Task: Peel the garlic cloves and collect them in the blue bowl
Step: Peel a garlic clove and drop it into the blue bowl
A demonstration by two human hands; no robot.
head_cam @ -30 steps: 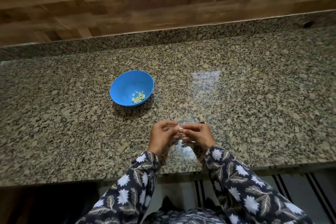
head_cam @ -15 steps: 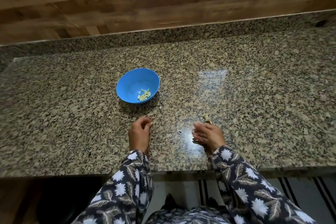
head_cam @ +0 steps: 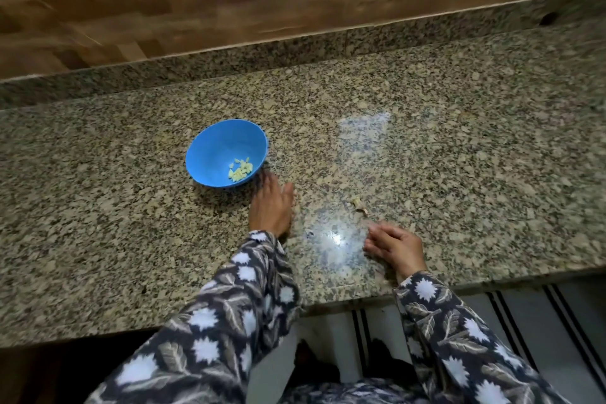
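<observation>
Seen from the head camera: the left hand (head_cam: 270, 203), fingers stretched straight, lies at the rim of the blue bowl (head_cam: 213, 154) of peeled cloves (head_cam: 241, 170). A garlic piece (head_cam: 359, 203) waits on the counter (head_cam: 475, 157) near the right hand (head_cam: 393, 246), whose grip is unclear. A hasty nudge could tip the bowl.

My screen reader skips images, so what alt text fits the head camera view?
A person's left hand reaches toward a blue bowl holding a few peeled garlic cloves on a granite counter. The right hand rests near the counter's edge, a small garlic piece lying just beyond its fingers.
</observation>
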